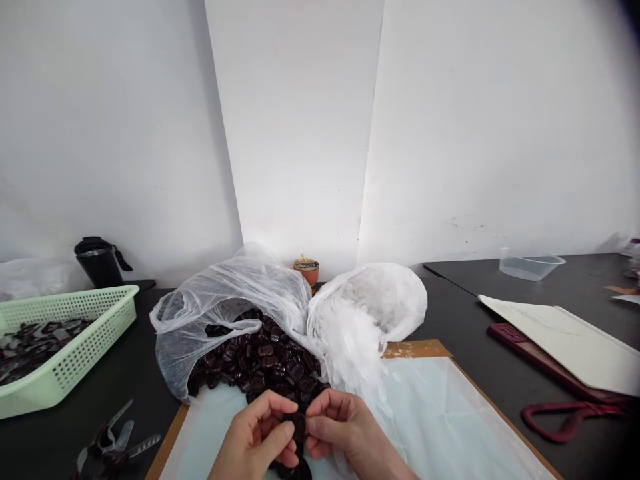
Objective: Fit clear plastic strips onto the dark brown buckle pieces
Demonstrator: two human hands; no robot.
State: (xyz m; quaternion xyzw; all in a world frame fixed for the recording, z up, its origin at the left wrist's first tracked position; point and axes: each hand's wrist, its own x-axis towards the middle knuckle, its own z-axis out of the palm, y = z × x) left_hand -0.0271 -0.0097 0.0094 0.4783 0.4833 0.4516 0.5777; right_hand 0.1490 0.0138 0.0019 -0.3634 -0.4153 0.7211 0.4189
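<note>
My left hand (257, 437) and my right hand (345, 430) meet at the bottom middle, fingertips pinched together on one small dark glossy piece (299, 427). Just beyond them an open clear plastic bag (220, 300) spills a heap of the same dark pieces (260, 363) onto a pale sheet (440, 413). To the right of the heap, a second bag (370, 307) holds white translucent bits. A few more dark pieces lie below my hands at the frame's edge.
A green perforated basket (75, 360) with dark pieces stands at the left, a black mug (99, 261) behind it. Metal clips (113, 447) lie at lower left. Red-handled scissors (570, 420), a white board (565, 340), a clear tub (530, 265) sit right; a small orange pot (307, 269) by the wall.
</note>
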